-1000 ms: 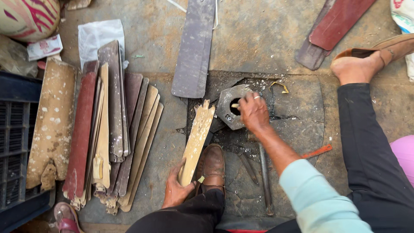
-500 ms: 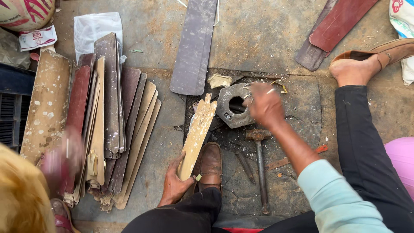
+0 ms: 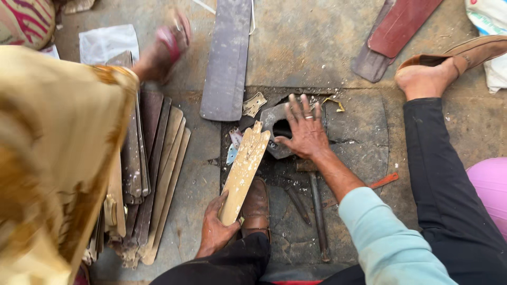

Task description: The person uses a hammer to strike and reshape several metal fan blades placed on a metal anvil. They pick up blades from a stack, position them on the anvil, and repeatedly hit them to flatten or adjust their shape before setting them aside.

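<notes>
1. Left hand [image 3: 215, 232]: our grip is closed around the near end of a cream fan blade [image 3: 244, 171]; the blade runs away from the grip, its notched far end lying just beside the hexagonal metal block [image 3: 277, 132].
2. Right hand [image 3: 305, 132]: fingers spread flat, nothing in its grip; the palm rests on the hexagonal metal block, which has a dark hole at its middle.
3. Hammer [image 3: 316, 211]: lies on the floor just behind the right grip, under the forearm, not held.
4. Stack of fan blades [image 3: 156, 169]: well to the left of the left grip, piled side by side; we judge these the bulk of the stock.
5. Grey blade [image 3: 228, 58]: lies alone beyond both grips.
6. Small metal bracket pieces [image 3: 253, 104]: loose just beyond the block; we judge some fittings are already off.
7. Another person's hand [image 3: 163, 47]: blurred, far left of our grips, above the stack.
</notes>
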